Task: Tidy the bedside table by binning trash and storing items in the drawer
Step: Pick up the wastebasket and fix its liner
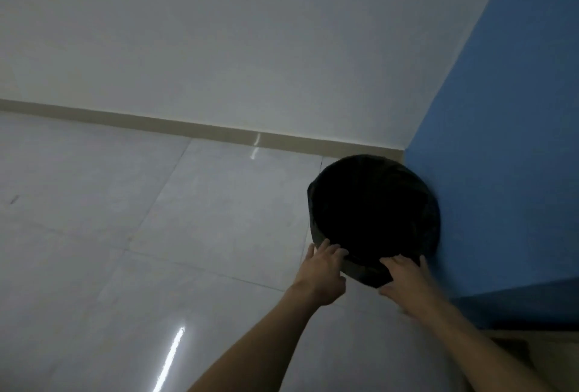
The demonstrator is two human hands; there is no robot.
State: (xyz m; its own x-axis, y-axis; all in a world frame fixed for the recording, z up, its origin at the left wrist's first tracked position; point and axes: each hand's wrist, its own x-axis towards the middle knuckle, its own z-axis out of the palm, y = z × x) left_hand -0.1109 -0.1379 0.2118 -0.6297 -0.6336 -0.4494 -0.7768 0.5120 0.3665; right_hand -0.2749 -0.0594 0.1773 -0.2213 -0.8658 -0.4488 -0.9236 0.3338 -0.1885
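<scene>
While both hands rest on the bin's near rim, status reads as follows:
Bin (pixel 372 219): on floor, corner by blue wall.
Left hand (pixel 322 272): fingers curled over rim.
Right hand (pixel 404 279): likewise, blurred.
Progress: bedside surface, drawer unseen; completion undeterminable.

- Both forearms were bare all the way to the bottom edge of the shot, so no sleeves showed anywhere.
- The left hand (pixel 322 275) had no ring, watch or band on the wrist that I could spot.
- Same deal for the right hand (pixel 407 282): plain, no glove, nothing worn, though it came out a bit smeared.
- Nails looked short; the dim light hid finer detail.
</scene>
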